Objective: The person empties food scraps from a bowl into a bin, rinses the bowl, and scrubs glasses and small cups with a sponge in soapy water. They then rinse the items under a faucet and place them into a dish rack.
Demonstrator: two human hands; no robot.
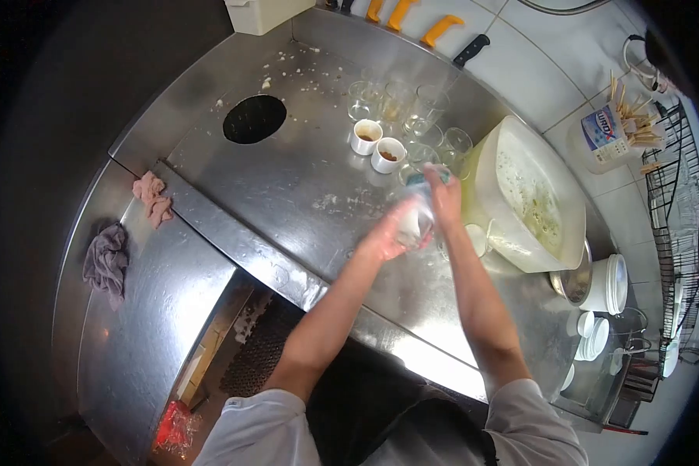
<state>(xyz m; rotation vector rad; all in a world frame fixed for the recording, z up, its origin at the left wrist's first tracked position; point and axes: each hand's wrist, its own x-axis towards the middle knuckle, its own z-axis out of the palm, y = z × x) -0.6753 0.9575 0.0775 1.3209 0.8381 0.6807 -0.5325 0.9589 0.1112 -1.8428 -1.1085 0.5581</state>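
Note:
Over the steel counter, my left hand [392,237] is wrapped round a clear drinking glass [413,224], which looks tilted and blurred by motion. My right hand [443,198] is closed on a teal and white sponge [419,182] at the glass's upper end; how far the sponge reaches inside cannot be made out. Just beyond my hands stand two white cups with brown residue, one cup [366,137] left of the other cup [388,156]. Several clear glasses [426,107] are grouped behind them. Right of my right hand is a white tub [485,198] of foamy water.
A round hole [254,119] opens in the steel counter [303,179], with food crumbs around it. A pink cloth [154,199] and a grey cloth [106,266] lie left. Knives [471,51] hang on the back wall. White buckets [604,285] and a wire rack [672,167] stand right.

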